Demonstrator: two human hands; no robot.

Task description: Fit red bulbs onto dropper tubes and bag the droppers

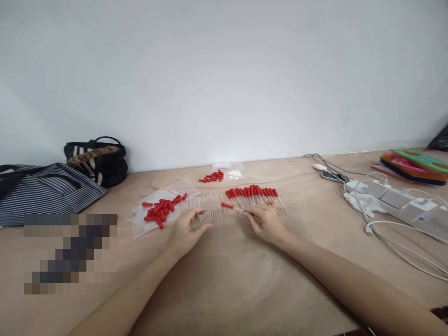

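While the desk (224, 289) stretches before you, your left hand (187, 231) has its grip parted and your right hand (268, 221) pinches; a row of red-bulbed droppers (252, 190) lies just beyond the right, clear tubes (212, 205) beside the left, and 1 dropper (228, 206) in your right grip.

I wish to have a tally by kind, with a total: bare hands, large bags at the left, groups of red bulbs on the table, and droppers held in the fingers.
Bare hands: 2 (left hand, right hand)
Large bags: 2 (striped bag, black bag)
Groups of red bulbs: 3 (left heap, rear heap, right row)
Held droppers: 1 (red-tipped dropper)
Total: 8
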